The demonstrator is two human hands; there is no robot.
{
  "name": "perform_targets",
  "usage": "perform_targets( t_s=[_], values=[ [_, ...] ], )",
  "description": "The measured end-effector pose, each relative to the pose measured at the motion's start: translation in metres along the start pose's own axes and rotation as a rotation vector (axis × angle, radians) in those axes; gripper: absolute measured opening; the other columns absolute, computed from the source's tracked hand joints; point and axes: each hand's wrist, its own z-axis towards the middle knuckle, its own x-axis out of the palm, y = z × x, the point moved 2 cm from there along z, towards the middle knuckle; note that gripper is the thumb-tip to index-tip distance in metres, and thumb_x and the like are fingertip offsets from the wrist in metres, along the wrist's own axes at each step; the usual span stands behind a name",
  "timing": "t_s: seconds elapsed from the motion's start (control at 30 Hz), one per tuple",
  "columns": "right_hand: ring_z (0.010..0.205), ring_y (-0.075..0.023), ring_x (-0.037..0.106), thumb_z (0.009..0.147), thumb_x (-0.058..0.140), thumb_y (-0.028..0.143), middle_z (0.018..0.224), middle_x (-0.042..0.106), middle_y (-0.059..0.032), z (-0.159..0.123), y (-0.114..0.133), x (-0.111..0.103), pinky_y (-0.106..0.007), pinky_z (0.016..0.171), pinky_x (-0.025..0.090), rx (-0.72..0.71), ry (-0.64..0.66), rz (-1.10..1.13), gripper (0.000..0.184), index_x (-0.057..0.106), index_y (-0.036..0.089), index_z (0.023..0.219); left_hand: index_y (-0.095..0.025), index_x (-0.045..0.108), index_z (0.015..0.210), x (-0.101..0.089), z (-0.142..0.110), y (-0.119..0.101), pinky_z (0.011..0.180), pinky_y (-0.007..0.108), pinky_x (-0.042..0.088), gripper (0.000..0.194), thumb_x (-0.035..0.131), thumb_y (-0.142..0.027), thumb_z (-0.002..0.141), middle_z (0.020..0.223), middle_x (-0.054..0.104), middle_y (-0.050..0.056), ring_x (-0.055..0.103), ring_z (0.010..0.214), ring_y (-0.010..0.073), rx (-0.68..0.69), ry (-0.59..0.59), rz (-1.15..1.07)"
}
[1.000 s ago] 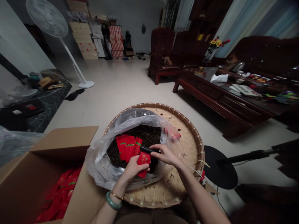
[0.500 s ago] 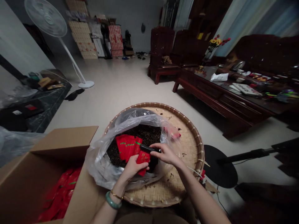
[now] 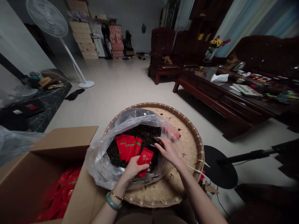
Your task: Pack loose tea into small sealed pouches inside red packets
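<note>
My left hand (image 3: 137, 166) is closed round a red tea packet (image 3: 145, 156) with gold print, held over the open plastic bag. In my right hand (image 3: 167, 150) is a slim black hand sealer (image 3: 157, 143), just right of the packet and apart from it; its two ends look spread, and the fingers partly cover it. Dark loose tea leaves (image 3: 147, 133) fill the clear plastic bag (image 3: 99, 161). Several red packets with green bands (image 3: 128, 146) lie fanned on the leaves. Under the bag is a round woven bamboo tray (image 3: 187, 146).
An open cardboard box (image 3: 80, 186) at left holds many red packets (image 3: 64, 189). A white cord (image 3: 196, 170) crosses the tray's right rim. Beyond are a black round stand base (image 3: 219, 168), a dark wooden table (image 3: 217, 99) and a white fan (image 3: 86, 84).
My right hand has drawn the black hand sealer right, off the packet's top edge, and its ends have spread. The packet in my left hand now shows more fully.
</note>
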Motion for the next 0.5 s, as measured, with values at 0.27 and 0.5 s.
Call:
perform_targets(
  t_s=[0.27,0.5],
  values=[
    [0.061,-0.0135,0.052,0.087,0.048,0.041,0.064,0.059,-0.0017,0.004,0.037,0.027,-0.025,0.06,0.04,-0.116,0.083,0.182,0.034,0.058,0.018,0.064,-0.01,0.061,0.081,-0.002,-0.004,-0.001,0.052,0.025,0.049,0.044,0.082,-0.033,0.05,0.075,0.069,0.007,0.066,0.056,0.0182,-0.033,0.037,0.056],
    [0.057,-0.0137,0.052,0.084,0.036,0.062,0.062,0.059,-0.001,0.003,0.013,0.029,-0.025,0.054,0.04,0.146,0.08,0.514,0.053,0.064,0.017,0.077,-0.013,0.053,0.1,0.01,-0.009,-0.003,0.046,0.025,0.05,0.051,0.066,-0.052,0.069,0.088,0.071,0.013,0.066,0.053,0.0176,-0.105,0.183,-0.155]
  ],
)
